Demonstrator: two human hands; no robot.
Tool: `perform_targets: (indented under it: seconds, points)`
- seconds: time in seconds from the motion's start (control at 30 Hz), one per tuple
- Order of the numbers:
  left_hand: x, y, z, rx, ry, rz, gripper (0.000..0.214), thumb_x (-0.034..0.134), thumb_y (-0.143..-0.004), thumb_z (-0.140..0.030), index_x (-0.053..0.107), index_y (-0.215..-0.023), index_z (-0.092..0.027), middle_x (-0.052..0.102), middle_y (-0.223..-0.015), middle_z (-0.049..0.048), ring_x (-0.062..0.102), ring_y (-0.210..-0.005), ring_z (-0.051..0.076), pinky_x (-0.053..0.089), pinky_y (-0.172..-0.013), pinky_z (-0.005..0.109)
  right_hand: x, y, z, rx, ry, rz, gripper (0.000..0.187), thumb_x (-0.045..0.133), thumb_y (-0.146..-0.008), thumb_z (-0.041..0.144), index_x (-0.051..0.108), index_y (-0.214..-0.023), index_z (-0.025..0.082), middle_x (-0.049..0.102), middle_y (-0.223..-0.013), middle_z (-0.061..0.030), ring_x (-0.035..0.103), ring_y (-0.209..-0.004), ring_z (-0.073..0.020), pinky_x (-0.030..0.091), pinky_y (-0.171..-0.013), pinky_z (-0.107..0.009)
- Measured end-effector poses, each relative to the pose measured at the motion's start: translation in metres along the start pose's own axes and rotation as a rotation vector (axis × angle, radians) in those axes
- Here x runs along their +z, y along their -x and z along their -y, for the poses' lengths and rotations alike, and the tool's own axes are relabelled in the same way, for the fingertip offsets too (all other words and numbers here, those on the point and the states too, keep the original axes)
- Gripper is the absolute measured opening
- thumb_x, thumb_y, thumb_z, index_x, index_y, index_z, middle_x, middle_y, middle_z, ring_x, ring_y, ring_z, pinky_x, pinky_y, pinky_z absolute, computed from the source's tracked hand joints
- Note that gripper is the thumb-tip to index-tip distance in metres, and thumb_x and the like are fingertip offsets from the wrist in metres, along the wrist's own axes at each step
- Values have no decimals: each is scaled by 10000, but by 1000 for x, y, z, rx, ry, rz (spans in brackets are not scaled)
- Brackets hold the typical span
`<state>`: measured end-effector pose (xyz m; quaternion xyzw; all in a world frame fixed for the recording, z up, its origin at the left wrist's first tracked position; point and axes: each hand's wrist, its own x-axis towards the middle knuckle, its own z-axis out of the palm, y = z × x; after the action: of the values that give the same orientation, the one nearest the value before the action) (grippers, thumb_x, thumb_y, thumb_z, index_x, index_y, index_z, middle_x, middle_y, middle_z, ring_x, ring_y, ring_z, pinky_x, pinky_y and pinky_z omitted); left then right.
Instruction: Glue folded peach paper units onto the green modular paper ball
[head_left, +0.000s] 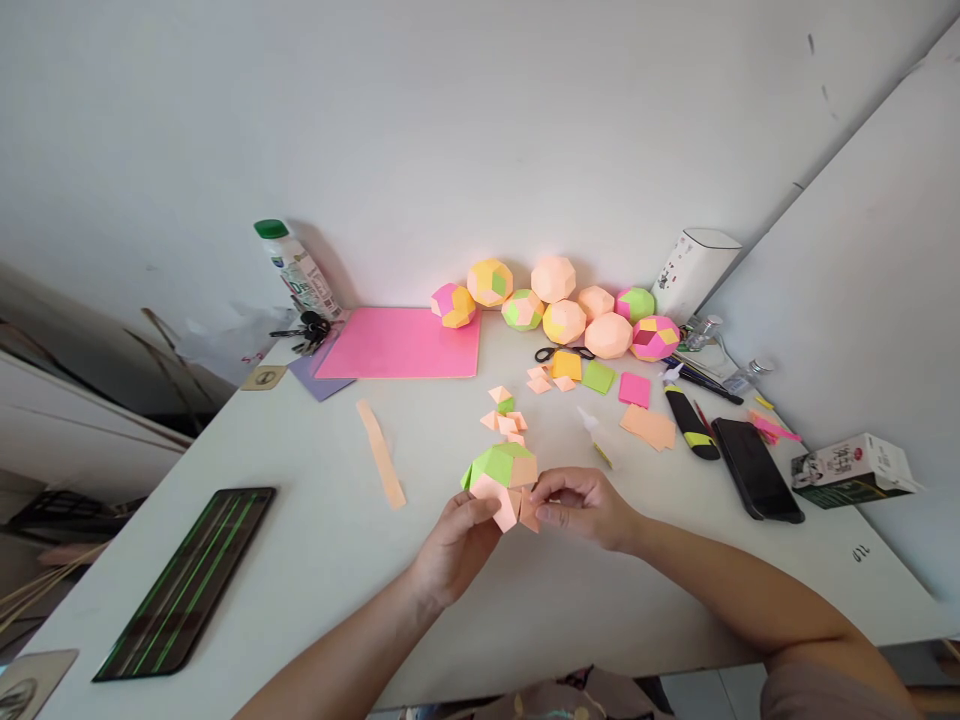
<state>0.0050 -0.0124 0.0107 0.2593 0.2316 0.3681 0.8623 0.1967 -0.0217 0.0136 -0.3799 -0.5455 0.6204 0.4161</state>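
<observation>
Both my hands hold a half-built paper ball (504,478) of green and peach folded units just above the white table (315,560). My left hand (454,545) grips its lower left side, fingers curled. From the right, my right hand (583,505) pinches a peach flap on the ball. A small heap of loose folded peach and green units (505,415) lies just beyond the ball. A peach paper strip (381,466) lies to the left.
Several finished paper balls (564,305) line the wall. Pink paper sheet (401,343), a bottle (300,270), keys (309,330) at back left. Scissors (562,353), coloured paper squares (634,389), highlighter (691,423), phone (756,468), small carton (855,470) on the right. A dark tablet (191,580) lies front left.
</observation>
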Motion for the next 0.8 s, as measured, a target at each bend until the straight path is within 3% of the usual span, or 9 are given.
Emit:
perform_targets:
  seconds: [0.8]
  points:
    - [-1,-1,0,1,-59,-108,162,634,-731,-264,691,-805,-132,699,-823,102,624,-864,267,436,-828,383,1,1,4,-84,118,27,114,633,-813,271,679,-864,180,622,-827,-42,568,-705,-131,460,-643,-283]
